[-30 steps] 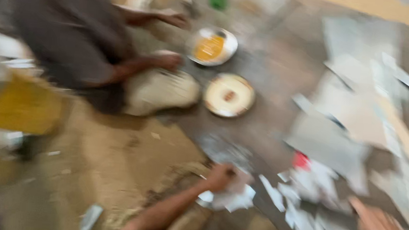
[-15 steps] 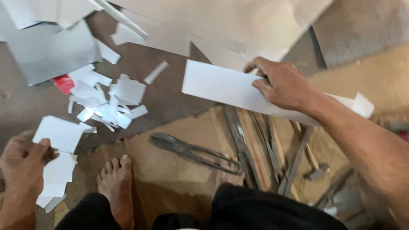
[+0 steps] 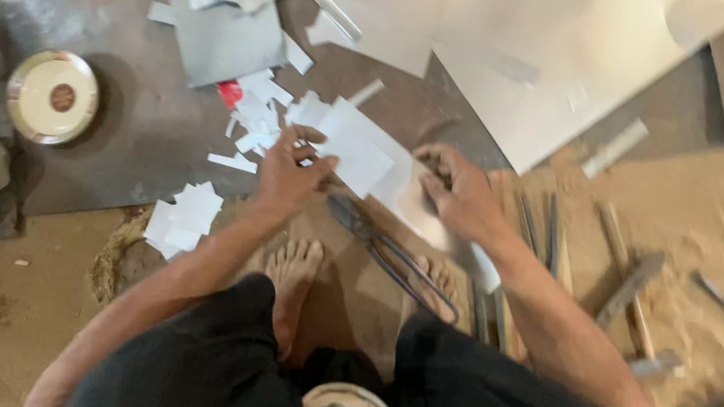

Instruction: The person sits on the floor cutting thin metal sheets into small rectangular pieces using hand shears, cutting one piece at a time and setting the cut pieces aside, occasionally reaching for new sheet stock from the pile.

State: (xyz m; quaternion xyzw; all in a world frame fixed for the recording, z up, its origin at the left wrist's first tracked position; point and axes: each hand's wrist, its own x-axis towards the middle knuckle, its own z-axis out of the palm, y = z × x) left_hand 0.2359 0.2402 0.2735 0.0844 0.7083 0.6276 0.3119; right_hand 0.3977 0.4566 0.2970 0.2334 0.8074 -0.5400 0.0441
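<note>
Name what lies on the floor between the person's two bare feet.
Head view: long-handled metal shears lie between the left foot and right foot.

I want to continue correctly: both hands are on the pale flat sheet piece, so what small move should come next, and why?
Probably the right hand should reach for the dark metal shears, since they lie untouched by the feet while the left hand grips the pale flat sheet piece.

Metal shears [image 3: 392, 255] between bare feet, behind sheet piece [image 3: 359, 146].
</note>
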